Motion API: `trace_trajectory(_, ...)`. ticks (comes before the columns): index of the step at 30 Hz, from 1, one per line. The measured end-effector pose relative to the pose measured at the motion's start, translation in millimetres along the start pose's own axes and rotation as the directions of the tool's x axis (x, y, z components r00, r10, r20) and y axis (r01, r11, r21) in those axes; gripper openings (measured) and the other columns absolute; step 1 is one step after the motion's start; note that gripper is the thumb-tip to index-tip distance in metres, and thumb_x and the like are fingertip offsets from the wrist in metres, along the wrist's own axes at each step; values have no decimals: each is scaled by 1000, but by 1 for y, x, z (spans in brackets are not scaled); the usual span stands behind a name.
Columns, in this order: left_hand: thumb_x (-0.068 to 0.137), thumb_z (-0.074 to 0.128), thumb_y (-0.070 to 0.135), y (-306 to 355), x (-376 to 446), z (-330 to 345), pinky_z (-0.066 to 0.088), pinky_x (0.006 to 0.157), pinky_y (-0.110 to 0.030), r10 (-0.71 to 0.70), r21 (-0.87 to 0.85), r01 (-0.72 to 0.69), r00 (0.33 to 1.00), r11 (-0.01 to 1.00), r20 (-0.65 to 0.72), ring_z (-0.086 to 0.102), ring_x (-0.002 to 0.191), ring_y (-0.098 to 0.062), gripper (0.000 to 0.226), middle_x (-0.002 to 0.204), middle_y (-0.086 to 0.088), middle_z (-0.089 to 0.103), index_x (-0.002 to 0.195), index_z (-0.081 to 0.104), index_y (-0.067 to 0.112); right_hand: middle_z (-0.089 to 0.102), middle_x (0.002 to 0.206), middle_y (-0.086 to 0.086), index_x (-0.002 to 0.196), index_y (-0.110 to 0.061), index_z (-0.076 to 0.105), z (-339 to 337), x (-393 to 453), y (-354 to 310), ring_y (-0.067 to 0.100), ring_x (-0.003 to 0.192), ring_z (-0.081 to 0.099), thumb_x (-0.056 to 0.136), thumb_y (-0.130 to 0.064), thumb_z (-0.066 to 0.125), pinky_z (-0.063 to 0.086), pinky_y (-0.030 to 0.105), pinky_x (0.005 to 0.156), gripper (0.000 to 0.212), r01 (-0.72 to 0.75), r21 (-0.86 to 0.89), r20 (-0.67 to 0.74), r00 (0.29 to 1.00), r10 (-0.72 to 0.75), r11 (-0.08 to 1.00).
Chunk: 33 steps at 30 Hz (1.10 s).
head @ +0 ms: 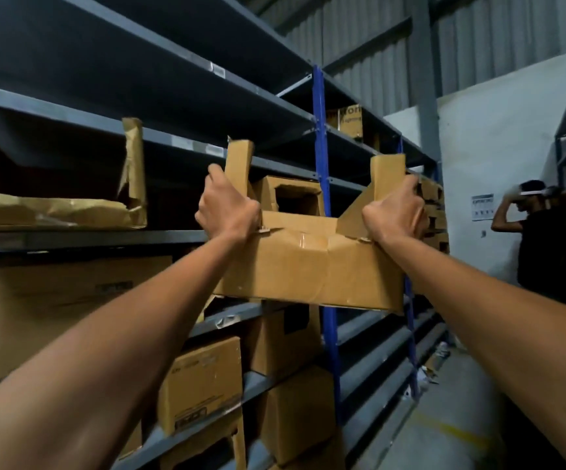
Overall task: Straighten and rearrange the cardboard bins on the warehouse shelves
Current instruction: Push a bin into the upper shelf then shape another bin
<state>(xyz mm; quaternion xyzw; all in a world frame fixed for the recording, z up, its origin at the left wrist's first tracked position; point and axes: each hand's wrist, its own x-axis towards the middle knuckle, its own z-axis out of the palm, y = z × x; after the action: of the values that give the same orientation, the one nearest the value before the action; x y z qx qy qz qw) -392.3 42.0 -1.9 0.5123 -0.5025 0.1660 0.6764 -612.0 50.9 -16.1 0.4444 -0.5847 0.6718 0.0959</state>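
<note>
At nine o'clock a torn brown cardboard bin (pixel 54 206) is sitting on the grey steel shelf (pixel 81 236), its contents unclear. At centre, the left hand (pixel 228 207) and right hand (pixel 393 212) are gripping the side walls of an open-fronted brown cardboard bin (pixel 308 262), lifted off the shelving, inside hidden.

Bin (pixel 308 266) held up in front of the shelves (pixel 173 137), left hand (pixel 229 206) on its left wall, right hand (pixel 393 212) on its right. Torn bin (pixel 71 205) on shelf to the left; boxes (pixel 203 381) on shelves below. Person (pixel 539 245) far right.
</note>
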Motion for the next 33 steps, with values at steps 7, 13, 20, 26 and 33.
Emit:
trace_trajectory(7,77,74,18,20,52,-32,50,86,-40,80,24,-77,984,997,-162,59,108,-25,53,116,-6,57,120,42,14,58,117,14,128,-13,37,6,25,-57,30,109,57,77,-7,64,45,48,97,58,108,180,-56,994,-99,978)
trace_trajectory(13,77,75,23,15,68,-48,48,82,-36,86,98,-67,975,993,-205,58,110,-27,56,118,-8,57,122,41,14,60,117,15,126,-12,39,16,30,-86,33,110,58,76,-9,64,44,50,96,55,149,196,-63,988,-139,969)
trace_trajectory(20,77,74,23,26,87,-54,50,89,-44,32,136,4,965,991,-259,57,111,-27,58,120,-7,56,123,40,14,56,125,12,130,-12,39,11,53,-112,28,115,54,78,-11,65,39,37,94,59,239,218,-61,971,-232,946)
trace_trajectory(26,78,74,25,42,94,-53,49,93,-46,45,173,2,962,985,-271,55,115,-27,60,123,-7,54,127,40,15,53,127,10,131,-13,40,11,73,-116,25,116,53,80,-15,67,40,35,97,57,263,218,-70,965,-253,940)
trace_trajectory(33,81,72,26,62,101,-41,49,92,-41,90,215,-27,952,976,-292,56,115,-25,56,125,-6,55,126,40,15,53,127,9,129,-11,42,16,104,-108,21,113,54,83,-18,65,42,28,93,52,291,254,-75,957,-282,922)
